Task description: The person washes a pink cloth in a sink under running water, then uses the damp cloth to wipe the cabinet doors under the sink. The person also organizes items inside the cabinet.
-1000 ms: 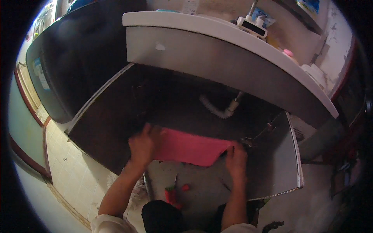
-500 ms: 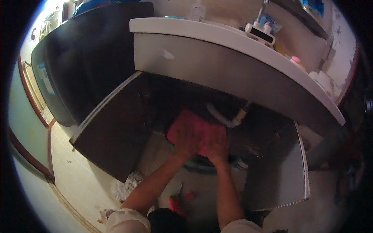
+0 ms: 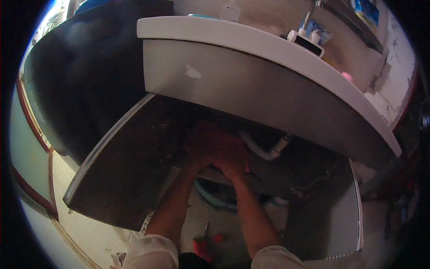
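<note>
Both my arms reach into a dim, opened cabinet under a sink. My left hand (image 3: 200, 156) and my right hand (image 3: 229, 162) rest side by side on a soft red cloth-like bundle (image 3: 210, 136), held between and under them. Shadow blurs the fingers, so their exact grip is hard to make out. The bundle's far part fades into the dark. Just right of it, a pale curved drain pipe (image 3: 266, 153) runs down. Below my hands sits a teal basin rim (image 3: 208, 197), partly covered by my arms.
Cabinet doors stand open at left (image 3: 121, 170) and right (image 3: 331, 215). The white countertop (image 3: 268, 42) overhangs, with a faucet (image 3: 307, 40) on it. A red-and-green object (image 3: 201, 246) and a small red piece (image 3: 218, 238) lie on the floor. A dark appliance (image 3: 94, 76) stands left.
My hands and the red bundle have moved deeper into the cabinet and leftward, away from the pipe. The view has shifted, and more of the teal rim shows.
</note>
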`<state>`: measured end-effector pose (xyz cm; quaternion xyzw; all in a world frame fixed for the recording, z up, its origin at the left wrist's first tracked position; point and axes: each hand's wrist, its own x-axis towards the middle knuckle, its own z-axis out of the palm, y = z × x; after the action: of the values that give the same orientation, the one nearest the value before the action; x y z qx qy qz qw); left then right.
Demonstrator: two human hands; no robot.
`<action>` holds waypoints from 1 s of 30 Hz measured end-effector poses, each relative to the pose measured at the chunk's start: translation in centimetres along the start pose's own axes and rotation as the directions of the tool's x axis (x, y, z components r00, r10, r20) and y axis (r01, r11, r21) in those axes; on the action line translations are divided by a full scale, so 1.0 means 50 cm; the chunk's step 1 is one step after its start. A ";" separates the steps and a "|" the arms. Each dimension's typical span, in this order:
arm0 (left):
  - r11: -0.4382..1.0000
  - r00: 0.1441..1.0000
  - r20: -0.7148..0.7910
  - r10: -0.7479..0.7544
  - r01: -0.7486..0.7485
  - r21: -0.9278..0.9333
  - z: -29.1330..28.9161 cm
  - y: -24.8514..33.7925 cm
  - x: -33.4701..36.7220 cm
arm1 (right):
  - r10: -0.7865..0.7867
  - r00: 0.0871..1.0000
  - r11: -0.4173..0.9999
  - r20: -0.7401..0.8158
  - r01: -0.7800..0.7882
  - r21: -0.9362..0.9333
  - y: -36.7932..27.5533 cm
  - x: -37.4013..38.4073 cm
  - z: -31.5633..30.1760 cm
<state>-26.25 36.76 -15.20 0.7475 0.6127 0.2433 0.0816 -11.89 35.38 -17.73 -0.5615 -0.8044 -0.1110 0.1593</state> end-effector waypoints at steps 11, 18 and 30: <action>0.949 0.948 -0.174 0.265 -0.225 0.220 0.192 0.081 -0.199 | 0.423 0.905 0.906 0.047 -0.422 -0.020 0.087 -0.253 -0.022; 0.809 0.808 -0.049 0.587 -0.585 0.063 0.164 0.231 -0.130 | 0.581 0.812 0.806 0.052 -0.565 -0.175 0.221 -0.275 0.034; 0.832 0.835 0.112 0.539 -0.548 0.085 0.131 0.216 -0.183 | 0.532 0.845 0.847 -0.049 -0.532 0.006 0.106 -0.255 -0.109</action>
<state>-14.94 26.64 -18.74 0.9036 0.3838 0.1900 -0.0079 -2.15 24.22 -17.55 -0.7601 -0.6127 -0.0794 0.2012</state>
